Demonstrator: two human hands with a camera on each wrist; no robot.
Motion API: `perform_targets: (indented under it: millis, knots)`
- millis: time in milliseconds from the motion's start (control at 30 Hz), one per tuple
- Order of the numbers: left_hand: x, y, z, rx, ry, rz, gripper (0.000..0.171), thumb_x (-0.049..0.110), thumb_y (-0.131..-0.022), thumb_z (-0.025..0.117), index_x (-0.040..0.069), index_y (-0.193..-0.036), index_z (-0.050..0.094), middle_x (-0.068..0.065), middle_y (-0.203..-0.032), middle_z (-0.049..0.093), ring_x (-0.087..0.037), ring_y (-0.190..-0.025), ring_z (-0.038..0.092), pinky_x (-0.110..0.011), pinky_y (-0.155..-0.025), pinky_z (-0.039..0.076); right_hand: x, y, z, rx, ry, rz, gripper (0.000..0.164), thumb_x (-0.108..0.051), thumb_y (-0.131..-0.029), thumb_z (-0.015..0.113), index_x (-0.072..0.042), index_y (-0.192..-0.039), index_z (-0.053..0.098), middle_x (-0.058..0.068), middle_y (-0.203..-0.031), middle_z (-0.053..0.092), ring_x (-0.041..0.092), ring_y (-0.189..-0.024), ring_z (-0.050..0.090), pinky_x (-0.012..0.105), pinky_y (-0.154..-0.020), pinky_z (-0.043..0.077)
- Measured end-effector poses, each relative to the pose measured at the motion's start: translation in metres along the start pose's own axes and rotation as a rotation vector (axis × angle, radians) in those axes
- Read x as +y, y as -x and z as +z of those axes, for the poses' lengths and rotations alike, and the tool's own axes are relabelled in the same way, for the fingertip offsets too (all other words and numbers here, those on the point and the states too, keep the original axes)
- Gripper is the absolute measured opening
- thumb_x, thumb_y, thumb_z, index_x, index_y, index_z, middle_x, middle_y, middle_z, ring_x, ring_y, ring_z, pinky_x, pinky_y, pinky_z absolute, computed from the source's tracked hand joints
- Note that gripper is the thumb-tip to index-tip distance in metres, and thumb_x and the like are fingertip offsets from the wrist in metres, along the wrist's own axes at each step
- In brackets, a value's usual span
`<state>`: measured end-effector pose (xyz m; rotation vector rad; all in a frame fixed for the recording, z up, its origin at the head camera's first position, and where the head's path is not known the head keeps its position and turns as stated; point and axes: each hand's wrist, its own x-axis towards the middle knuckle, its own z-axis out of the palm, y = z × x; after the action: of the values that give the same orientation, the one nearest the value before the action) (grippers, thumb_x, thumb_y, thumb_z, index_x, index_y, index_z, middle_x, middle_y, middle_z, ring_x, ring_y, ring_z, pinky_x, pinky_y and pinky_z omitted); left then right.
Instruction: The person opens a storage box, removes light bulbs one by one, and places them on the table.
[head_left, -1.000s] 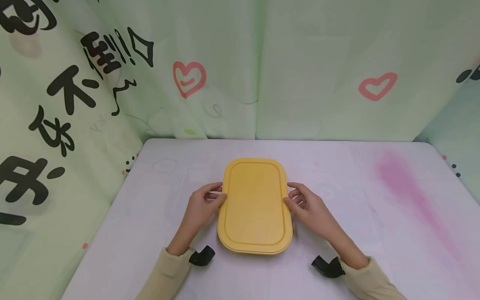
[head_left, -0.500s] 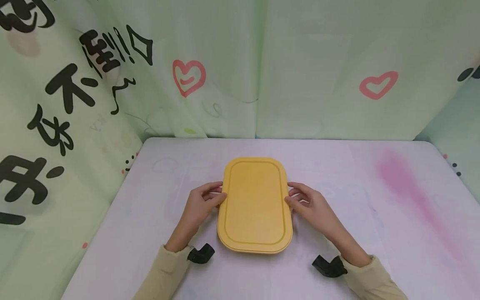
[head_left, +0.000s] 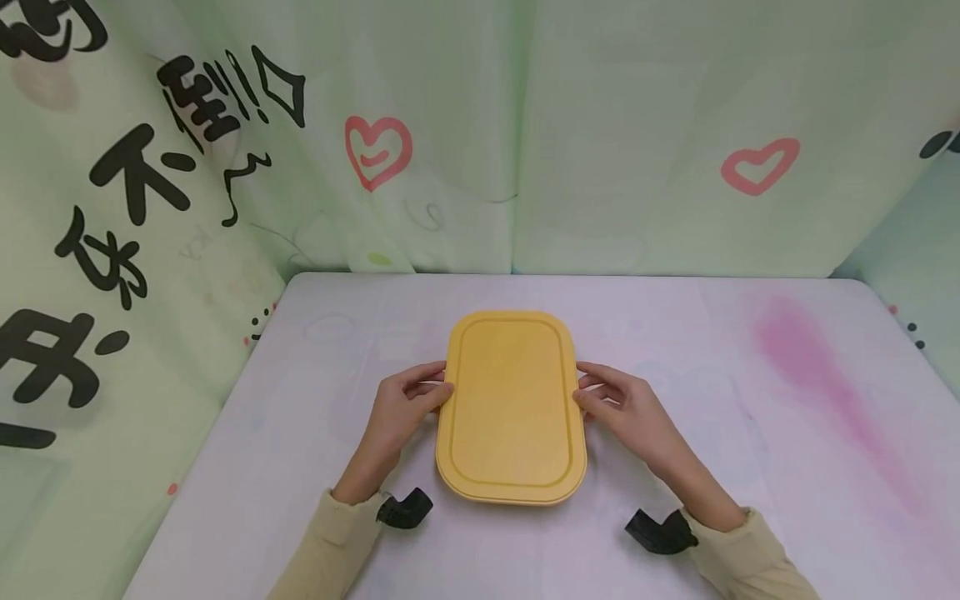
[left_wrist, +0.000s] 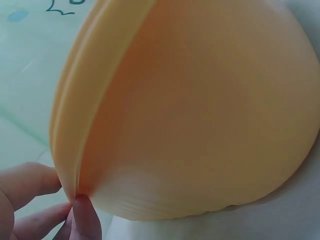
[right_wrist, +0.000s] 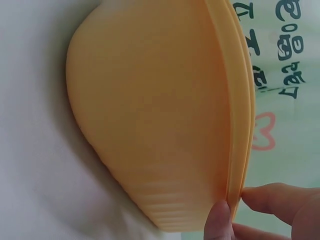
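A yellow rectangular food container [head_left: 512, 408] with rounded corners and a flat lid stands on the table, between both hands. Its long sides run away from the person. My left hand [head_left: 397, 408] pinches the rim at the left side, thumb over the lid's edge and the other fingers along the side. On the opposite side my right hand [head_left: 626, 412] pinches the rim in the same way, its thumb at the very edge of the lid. In the left wrist view, the container's smooth side wall [left_wrist: 200, 110] shows below the rim. The inside is hidden under the lid.
The container stands on a white table [head_left: 337, 325] with a pink smear [head_left: 817, 367] at right. Pale green curtains [head_left: 622, 125] with black lettering and red hearts hang behind and beside it. Black wrist mounts [head_left: 405, 508] poke out from both beige sleeves.
Both hands keep their places at the container's sides. The right thumb has slid slightly outward toward the lid's edge. The head view's picture has shifted up a little.
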<state>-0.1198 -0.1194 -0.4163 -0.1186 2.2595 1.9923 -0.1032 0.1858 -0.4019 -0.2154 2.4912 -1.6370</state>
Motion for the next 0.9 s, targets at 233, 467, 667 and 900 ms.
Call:
perform_targets:
  millis: [233, 467, 667, 900]
  knots:
    - [0.004, 0.004, 0.001, 0.011, -0.023, 0.010, 0.039, 0.009, -0.087, 0.072, 0.007, -0.125, 0.068, -0.012, -0.115, 0.068, -0.016, -0.090, 0.066, -0.022, -0.070, 0.057, -0.005, 0.002, -0.002, 0.011, -0.018, -0.001, 0.050, -0.016, -0.096, 0.065, 0.001, -0.141, 0.052, 0.018, -0.114, 0.063, 0.010, -0.082, 0.066, 0.031, -0.074, 0.059]
    - [0.008, 0.006, 0.002, 0.023, -0.037, 0.009, 0.038, 0.010, -0.088, 0.072, 0.008, -0.126, 0.068, -0.012, -0.115, 0.067, -0.016, -0.091, 0.064, -0.022, -0.069, 0.057, -0.010, 0.004, -0.003, 0.018, -0.034, 0.008, 0.051, -0.016, -0.095, 0.066, -0.001, -0.141, 0.051, 0.019, -0.116, 0.063, 0.012, -0.081, 0.068, 0.033, -0.077, 0.060]
    - [0.011, 0.007, 0.003, 0.025, -0.040, 0.038, 0.039, 0.009, -0.088, 0.071, 0.006, -0.127, 0.067, -0.014, -0.116, 0.065, -0.017, -0.094, 0.063, -0.022, -0.068, 0.058, -0.014, 0.004, -0.005, 0.005, -0.033, 0.019, 0.053, -0.017, -0.095, 0.066, -0.001, -0.143, 0.050, 0.019, -0.118, 0.062, 0.014, -0.080, 0.069, 0.034, -0.079, 0.060]
    - [0.013, 0.008, 0.002, 0.046, -0.085, 0.060, 0.039, 0.013, -0.089, 0.072, 0.007, -0.128, 0.067, -0.014, -0.117, 0.066, -0.021, -0.098, 0.062, -0.020, -0.070, 0.056, -0.018, 0.004, -0.005, -0.001, -0.032, 0.027, 0.054, -0.017, -0.095, 0.067, 0.000, -0.143, 0.050, 0.019, -0.118, 0.062, 0.015, -0.079, 0.070, 0.034, -0.079, 0.060]
